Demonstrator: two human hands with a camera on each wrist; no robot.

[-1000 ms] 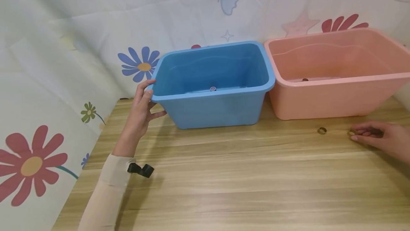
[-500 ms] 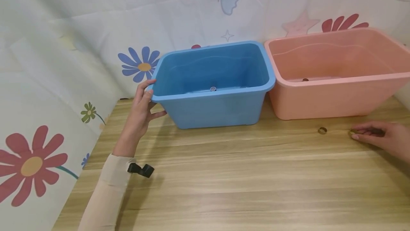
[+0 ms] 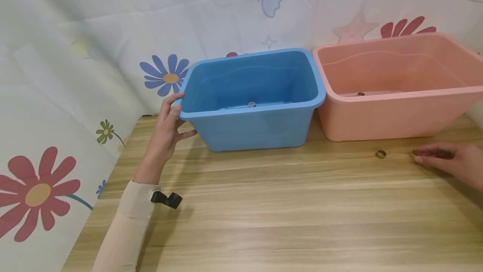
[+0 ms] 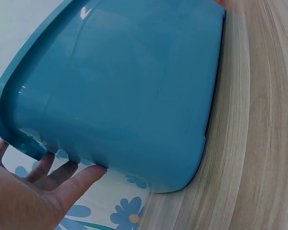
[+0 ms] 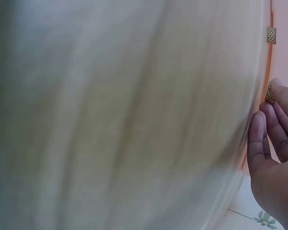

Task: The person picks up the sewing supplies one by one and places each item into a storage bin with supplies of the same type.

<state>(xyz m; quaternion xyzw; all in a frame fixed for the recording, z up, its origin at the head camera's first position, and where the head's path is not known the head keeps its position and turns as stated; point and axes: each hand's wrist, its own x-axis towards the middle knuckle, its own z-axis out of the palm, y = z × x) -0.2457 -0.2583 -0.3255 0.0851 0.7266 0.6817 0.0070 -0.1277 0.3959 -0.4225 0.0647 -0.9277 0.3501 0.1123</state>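
At the left end of the blue plastic bin (image 3: 253, 131), my left hand (image 3: 166, 129) grips the rim corner, with other fingers against the outer wall in the left wrist view. My right hand (image 3: 454, 161) is low over the table at the right, in front of the pink bin (image 3: 396, 117). Its thumb and fingertips pinch a gold-toned ring (image 5: 270, 94) with a dotted surface, mostly covered by the fingers in the head view. A second, similar ring (image 3: 380, 154) lies on the table just left of that hand.
A small round thing (image 3: 251, 104) shows inside the blue bin, and a small brownish thing (image 3: 361, 94) inside the pink one. The two bins stand side by side on the wood-grain table (image 3: 264, 213), against a patterned cloth (image 3: 211, 24).
The view has shifted very slightly. Both hands, the bins and the loose ring otherwise keep their places.
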